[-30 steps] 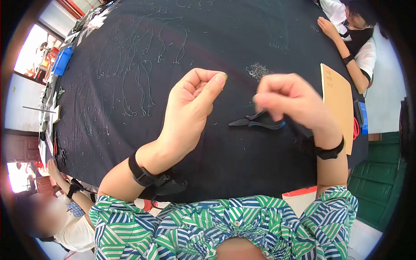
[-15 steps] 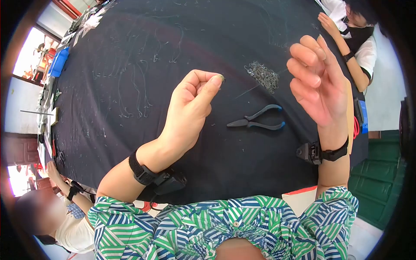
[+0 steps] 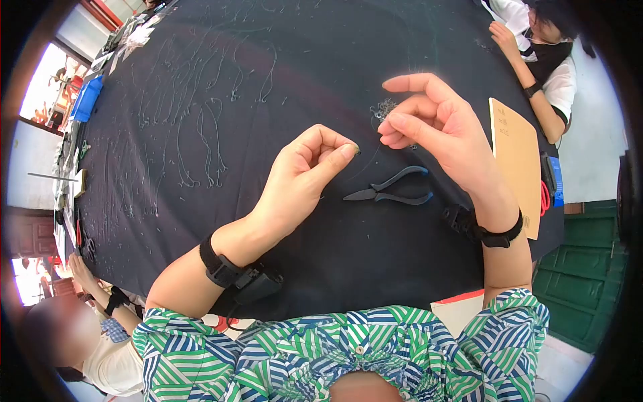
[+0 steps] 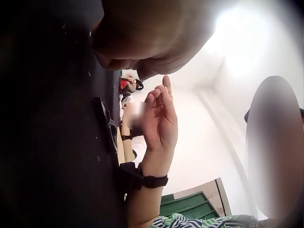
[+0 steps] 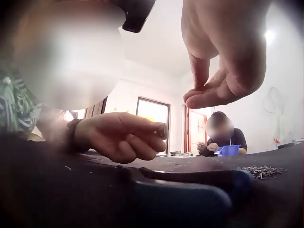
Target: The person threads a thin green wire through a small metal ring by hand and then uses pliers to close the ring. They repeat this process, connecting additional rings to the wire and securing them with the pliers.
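My left hand (image 3: 299, 177) pinches a small dark green piece (image 3: 356, 151) between thumb and forefinger above the black cloth; most of it is hidden by the fingertips. My right hand (image 3: 445, 127) is raised just right of it, forefinger out and the other fingers loosely bent. A fine line (image 3: 367, 164) runs below the right fingertips. Behind that hand lies a heap of small metal hooks (image 3: 384, 109), partly covered. Pliers (image 3: 388, 187) with blue-tipped handles lie spread on the cloth below. In the right wrist view, the left hand (image 5: 123, 137) shows its pinch, with the pliers' handles (image 5: 190, 197) close in front.
Thin lines with hooks at their ends (image 3: 213, 144) are laid across the left of the black cloth (image 3: 402, 261). A brown cardboard sheet (image 3: 516, 161) lies at the right edge. One person (image 3: 552, 87) sits far right, another (image 3: 110, 355) at the lower left.
The right hand swung outward to the right and up, a fine line showing below it, then came back left beside the left hand. The left hand kept its pinch and shifted slightly down and right.
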The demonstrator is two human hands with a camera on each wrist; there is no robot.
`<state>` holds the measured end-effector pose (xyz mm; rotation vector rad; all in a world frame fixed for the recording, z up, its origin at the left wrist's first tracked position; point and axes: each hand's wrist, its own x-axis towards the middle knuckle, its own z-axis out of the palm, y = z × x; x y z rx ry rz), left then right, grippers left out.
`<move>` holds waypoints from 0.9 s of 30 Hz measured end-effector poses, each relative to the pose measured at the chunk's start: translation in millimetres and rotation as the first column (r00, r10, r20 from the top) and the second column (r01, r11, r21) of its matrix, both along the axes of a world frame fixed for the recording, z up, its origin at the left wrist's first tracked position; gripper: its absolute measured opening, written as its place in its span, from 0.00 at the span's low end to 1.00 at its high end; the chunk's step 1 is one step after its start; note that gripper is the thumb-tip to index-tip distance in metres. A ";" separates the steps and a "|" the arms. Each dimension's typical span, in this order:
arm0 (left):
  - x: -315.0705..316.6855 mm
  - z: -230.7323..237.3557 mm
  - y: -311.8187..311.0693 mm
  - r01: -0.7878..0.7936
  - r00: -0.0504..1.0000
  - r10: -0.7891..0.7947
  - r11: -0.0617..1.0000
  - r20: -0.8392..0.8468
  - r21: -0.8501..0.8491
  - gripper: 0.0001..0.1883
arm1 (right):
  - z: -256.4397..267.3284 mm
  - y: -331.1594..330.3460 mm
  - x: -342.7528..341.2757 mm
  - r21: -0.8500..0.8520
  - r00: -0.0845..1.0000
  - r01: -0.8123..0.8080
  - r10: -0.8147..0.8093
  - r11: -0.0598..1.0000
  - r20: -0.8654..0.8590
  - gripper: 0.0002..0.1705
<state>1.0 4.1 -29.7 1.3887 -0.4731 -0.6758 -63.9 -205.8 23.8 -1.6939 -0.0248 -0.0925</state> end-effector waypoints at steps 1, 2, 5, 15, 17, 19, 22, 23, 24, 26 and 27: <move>-0.2 0.3 -0.2 -0.003 1.000 0.003 1.000 0.007 -0.011 0.07 | 0.0 0.5 -0.6 -0.002 1.000 -0.004 0.004 1.000 -0.019 0.18; -0.2 0.8 -0.4 -0.004 1.000 0.005 1.000 0.015 -0.022 0.07 | 0.7 1.0 -1.0 -0.004 0.999 -0.007 0.007 1.000 -0.036 0.17; -1.2 2.0 -1.0 -0.010 1.000 0.010 1.000 0.025 -0.011 0.07 | -1.4 3.3 -3.7 -0.069 0.999 -0.014 0.011 0.998 -0.040 0.11; -3.5 3.6 -2.2 0.005 0.998 -0.002 0.999 0.063 -0.038 0.07 | -5.5 6.9 -6.8 -0.479 0.981 0.094 0.000 0.873 0.192 0.06; -4.1 3.1 -2.7 0.002 0.997 0.002 0.999 0.075 -0.051 0.07 | -1.5 7.9 -8.0 -0.503 0.988 0.083 -0.004 0.860 0.156 0.05; -4.2 5.4 -1.2 0.011 0.996 -0.010 1.000 0.084 -0.013 0.06 | 1.3 9.0 -8.8 -0.529 0.988 0.085 -0.002 0.845 0.156 0.05; -3.7 3.8 0.1 0.013 0.992 -0.017 0.999 0.123 0.030 0.05 | 2.1 9.3 -9.0 -0.568 0.981 0.103 0.012 0.816 0.195 0.05; -3.4 2.6 0.3 0.011 0.990 -0.017 0.999 0.141 0.042 0.05 | 2.0 8.6 -8.7 -0.581 0.979 0.105 0.018 0.807 0.202 0.05; -3.2 1.8 0.3 0.016 0.983 -0.020 1.000 0.182 0.019 0.04 | 1.8 8.1 -8.7 -0.594 0.978 0.107 0.024 0.798 0.209 0.05; -2.6 0.6 0.0 0.029 0.964 -0.021 0.999 0.265 -0.027 0.04 | -0.2 8.0 -8.7 -0.603 0.974 0.111 0.033 0.790 0.223 0.05; -2.6 0.2 0.0 0.023 0.958 -0.011 0.999 0.287 -0.036 0.04 | -1.0 8.0 -8.7 -0.607 0.973 0.113 0.038 0.787 0.230 0.05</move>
